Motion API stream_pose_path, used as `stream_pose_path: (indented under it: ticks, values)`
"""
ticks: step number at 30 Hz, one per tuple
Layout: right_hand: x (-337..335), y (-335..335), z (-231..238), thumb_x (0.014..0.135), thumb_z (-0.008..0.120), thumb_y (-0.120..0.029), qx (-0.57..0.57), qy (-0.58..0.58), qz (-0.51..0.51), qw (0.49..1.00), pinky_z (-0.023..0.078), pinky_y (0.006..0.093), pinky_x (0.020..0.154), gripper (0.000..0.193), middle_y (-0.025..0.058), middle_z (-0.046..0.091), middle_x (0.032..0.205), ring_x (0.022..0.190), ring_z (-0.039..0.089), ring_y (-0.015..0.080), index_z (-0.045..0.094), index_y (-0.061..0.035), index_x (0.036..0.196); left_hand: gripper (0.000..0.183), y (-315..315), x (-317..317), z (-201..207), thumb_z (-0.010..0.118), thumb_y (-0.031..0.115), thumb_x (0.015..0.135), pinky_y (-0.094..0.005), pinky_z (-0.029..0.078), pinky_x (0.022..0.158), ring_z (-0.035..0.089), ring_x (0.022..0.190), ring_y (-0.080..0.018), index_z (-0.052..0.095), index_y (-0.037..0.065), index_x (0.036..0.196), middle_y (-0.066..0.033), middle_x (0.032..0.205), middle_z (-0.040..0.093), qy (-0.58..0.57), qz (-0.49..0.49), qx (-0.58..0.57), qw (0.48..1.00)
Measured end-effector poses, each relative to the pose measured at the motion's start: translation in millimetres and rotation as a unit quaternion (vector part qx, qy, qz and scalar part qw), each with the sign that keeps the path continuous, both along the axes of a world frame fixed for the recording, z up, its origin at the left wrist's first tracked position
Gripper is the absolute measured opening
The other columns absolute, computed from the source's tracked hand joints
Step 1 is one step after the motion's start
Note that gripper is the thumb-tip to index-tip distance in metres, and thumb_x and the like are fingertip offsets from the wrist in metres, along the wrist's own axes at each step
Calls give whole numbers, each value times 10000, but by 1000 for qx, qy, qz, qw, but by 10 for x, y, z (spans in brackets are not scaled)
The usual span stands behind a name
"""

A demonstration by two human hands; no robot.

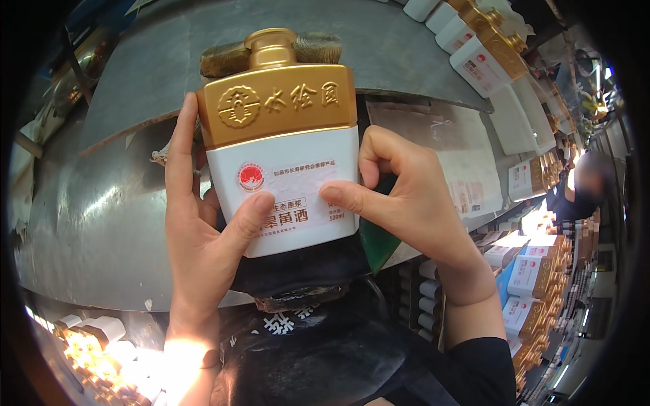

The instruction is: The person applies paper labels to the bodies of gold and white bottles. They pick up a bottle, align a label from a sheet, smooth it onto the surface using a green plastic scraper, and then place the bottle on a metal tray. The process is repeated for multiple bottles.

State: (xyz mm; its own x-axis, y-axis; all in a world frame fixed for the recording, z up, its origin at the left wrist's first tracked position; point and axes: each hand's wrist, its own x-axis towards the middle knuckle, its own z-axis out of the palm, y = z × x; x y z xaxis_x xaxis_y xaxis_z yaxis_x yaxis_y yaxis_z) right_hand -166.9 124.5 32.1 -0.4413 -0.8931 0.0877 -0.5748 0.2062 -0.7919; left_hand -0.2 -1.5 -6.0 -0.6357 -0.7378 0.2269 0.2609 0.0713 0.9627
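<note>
A flat, flask-shaped bottle (pixel 281 149) with a gold shoulder and neck and a white body faces me, its neck pointing away. My left hand (pixel 196 223) grips its left side, fingers along the edge and thumb across the lower front. On the right side, my right hand (pixel 413 193) has its fingers curled at the bottle's edge. Its thumb presses on the clear printed label (pixel 308 183), which carries a round red emblem. Both thumbs cover parts of the print. The bottle's back is hidden.
Behind the bottle's neck lies a brownish padded roll (pixel 227 59) on the grey metal table (pixel 149 74). A pale sheet with printed labels (pixel 450 145) lies to the right. More gold-and-white bottles (pixel 484 64) stand at the upper right, lower right and lower left. Another person (pixel 575 196) is at far right.
</note>
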Motion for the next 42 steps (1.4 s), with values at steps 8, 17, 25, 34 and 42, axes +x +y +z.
stream_pose_path:
  ticks: [8,17,25,34,42]
  values:
    - [34,-7,-60,780,780,-258,-27,-32,-17,999,385,278,490,405,47,505,577,530,473,113,457,-35,680,817,32,-17,19,670,99,837,-354,464,990,468,1242,-253,202,45,1504,-176,1415,376,3,20,-14,1000]
    - [-12,-112,68,801,778,-173,2,-14,-17,1000,362,186,542,385,-33,496,662,636,452,25,422,-85,682,637,-6,-92,84,567,176,922,-320,342,1058,420,1267,-223,280,15,1468,-165,1402,381,-40,55,-71,995]
    - [-39,-81,-33,842,717,-273,-52,-51,-33,997,382,243,529,351,5,507,612,574,461,78,483,-51,701,698,-63,-86,-33,576,217,946,-367,376,1044,418,1277,-264,194,11,1491,-202,1421,351,-25,48,-104,993]
    - [138,560,-67,865,679,-66,-83,-420,-82,900,492,224,733,185,36,646,922,840,602,76,555,-21,995,354,56,276,13,599,89,888,-355,242,1112,247,1399,-326,659,152,1232,-203,1536,213,-210,25,-296,931]
    - [404,621,-160,862,686,-85,-63,-309,-94,944,486,232,699,192,51,642,864,803,595,67,504,-25,878,375,94,239,15,565,24,895,-294,396,988,351,1328,-260,655,142,1239,-178,1504,254,-186,7,-260,947]
